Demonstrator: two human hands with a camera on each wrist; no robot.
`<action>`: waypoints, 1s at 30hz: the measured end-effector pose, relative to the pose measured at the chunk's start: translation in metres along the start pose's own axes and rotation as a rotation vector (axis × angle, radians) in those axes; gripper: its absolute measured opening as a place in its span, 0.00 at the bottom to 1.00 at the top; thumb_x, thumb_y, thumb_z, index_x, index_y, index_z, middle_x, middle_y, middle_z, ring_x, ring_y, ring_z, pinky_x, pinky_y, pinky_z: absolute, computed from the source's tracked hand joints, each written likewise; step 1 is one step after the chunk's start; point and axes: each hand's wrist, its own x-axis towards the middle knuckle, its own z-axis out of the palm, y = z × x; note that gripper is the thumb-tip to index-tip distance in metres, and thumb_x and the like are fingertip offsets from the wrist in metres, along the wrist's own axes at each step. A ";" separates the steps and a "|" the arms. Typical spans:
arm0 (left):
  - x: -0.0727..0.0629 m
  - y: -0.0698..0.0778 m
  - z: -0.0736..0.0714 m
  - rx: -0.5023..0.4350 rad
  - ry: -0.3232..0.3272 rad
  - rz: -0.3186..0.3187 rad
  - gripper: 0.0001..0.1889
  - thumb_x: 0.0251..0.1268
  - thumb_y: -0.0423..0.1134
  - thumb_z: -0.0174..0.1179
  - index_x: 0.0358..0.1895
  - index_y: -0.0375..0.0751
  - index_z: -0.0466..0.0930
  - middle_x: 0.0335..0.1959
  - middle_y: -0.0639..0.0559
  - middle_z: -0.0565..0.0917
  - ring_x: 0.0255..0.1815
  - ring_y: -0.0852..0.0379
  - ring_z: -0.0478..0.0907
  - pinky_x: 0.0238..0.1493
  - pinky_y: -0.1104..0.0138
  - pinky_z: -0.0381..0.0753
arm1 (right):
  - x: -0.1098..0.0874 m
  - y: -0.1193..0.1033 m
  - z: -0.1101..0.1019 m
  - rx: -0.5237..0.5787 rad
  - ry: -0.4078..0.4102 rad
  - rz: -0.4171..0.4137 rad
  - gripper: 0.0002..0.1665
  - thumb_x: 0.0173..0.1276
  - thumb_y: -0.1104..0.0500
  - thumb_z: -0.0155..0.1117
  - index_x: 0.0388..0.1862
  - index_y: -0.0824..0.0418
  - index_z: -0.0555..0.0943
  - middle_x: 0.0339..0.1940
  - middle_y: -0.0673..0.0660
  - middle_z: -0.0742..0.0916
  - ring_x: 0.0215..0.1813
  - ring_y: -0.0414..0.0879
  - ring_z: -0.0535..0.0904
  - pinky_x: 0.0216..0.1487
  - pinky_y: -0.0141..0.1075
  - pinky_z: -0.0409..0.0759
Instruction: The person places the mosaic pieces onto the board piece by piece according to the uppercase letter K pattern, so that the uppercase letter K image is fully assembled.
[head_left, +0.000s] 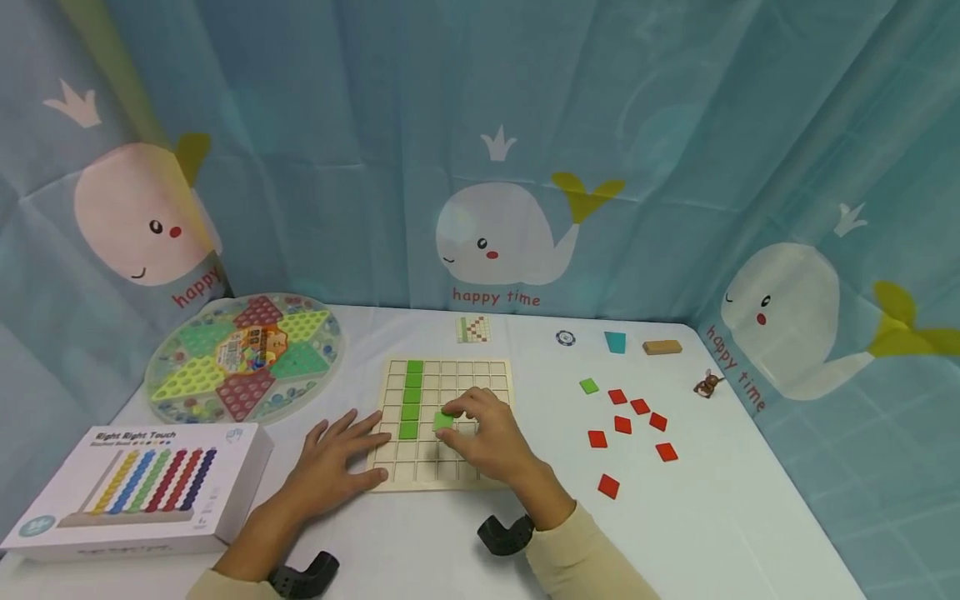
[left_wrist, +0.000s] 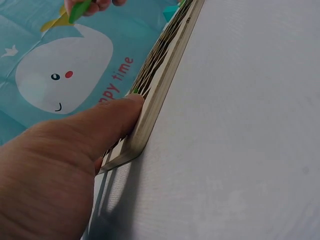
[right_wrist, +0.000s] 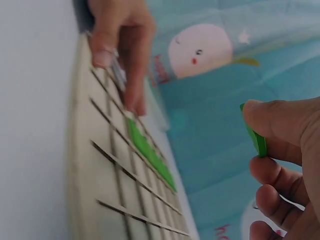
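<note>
A pale wooden grid board (head_left: 412, 475) lies on the table, with several green square tiles (head_left: 410, 412) in one column towards its left side. My right hand (head_left: 491, 437) is over the board and pinches another green square tile (right_wrist: 256, 135) between thumb and fingers. In the right wrist view this tile is held up clear of the grid. My left hand (head_left: 330, 462) has its fingers spread at the board's left edge. Seen from the left wrist, its thumb (left_wrist: 117, 115) rests on the board's rim.
Right of the board lie one loose green tile (head_left: 588, 386) and several red tiles (head_left: 622, 425). Behind are a small pattern card (head_left: 473, 329), a chip (head_left: 566, 337), a teal piece (head_left: 615, 342), a wooden block (head_left: 662, 347) and a mouse figurine (head_left: 707, 383). Leftward sit a round game board (head_left: 202, 340) and a box (head_left: 240, 492).
</note>
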 end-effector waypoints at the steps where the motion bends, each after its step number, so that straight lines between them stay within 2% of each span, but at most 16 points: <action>1: 0.000 0.000 0.000 0.002 0.000 0.001 0.28 0.54 0.56 0.68 0.57 0.46 0.82 0.69 0.48 0.69 0.71 0.36 0.54 0.64 0.37 0.40 | 0.001 -0.001 0.004 0.000 -0.010 0.010 0.14 0.58 0.58 0.74 0.43 0.58 0.84 0.39 0.44 0.81 0.45 0.39 0.75 0.43 0.38 0.77; 7: -0.001 0.000 -0.001 0.009 0.002 0.001 0.28 0.54 0.55 0.68 0.57 0.46 0.82 0.69 0.48 0.69 0.71 0.35 0.54 0.64 0.37 0.40 | 0.004 -0.004 0.029 0.027 -0.098 0.057 0.13 0.60 0.57 0.73 0.42 0.60 0.85 0.38 0.48 0.81 0.43 0.40 0.76 0.44 0.33 0.76; 12: -0.001 0.001 -0.001 0.006 0.005 -0.002 0.28 0.53 0.55 0.69 0.57 0.47 0.82 0.69 0.48 0.69 0.71 0.36 0.54 0.64 0.37 0.40 | 0.004 -0.001 0.046 -0.039 -0.158 0.079 0.14 0.59 0.56 0.74 0.42 0.59 0.85 0.35 0.46 0.80 0.39 0.37 0.74 0.40 0.26 0.73; 19: -0.001 0.000 0.000 0.006 0.013 0.017 0.28 0.53 0.56 0.69 0.57 0.48 0.82 0.68 0.48 0.69 0.71 0.35 0.55 0.64 0.37 0.41 | 0.005 0.003 0.058 -0.114 -0.175 0.054 0.13 0.59 0.53 0.74 0.41 0.57 0.86 0.33 0.43 0.80 0.36 0.34 0.71 0.38 0.25 0.71; 30: 0.000 0.001 0.000 0.011 0.007 0.011 0.28 0.54 0.56 0.69 0.57 0.48 0.82 0.69 0.49 0.69 0.71 0.36 0.55 0.64 0.37 0.41 | 0.006 0.004 0.067 -0.228 -0.191 0.066 0.14 0.58 0.50 0.74 0.41 0.54 0.87 0.31 0.40 0.79 0.36 0.35 0.70 0.38 0.26 0.70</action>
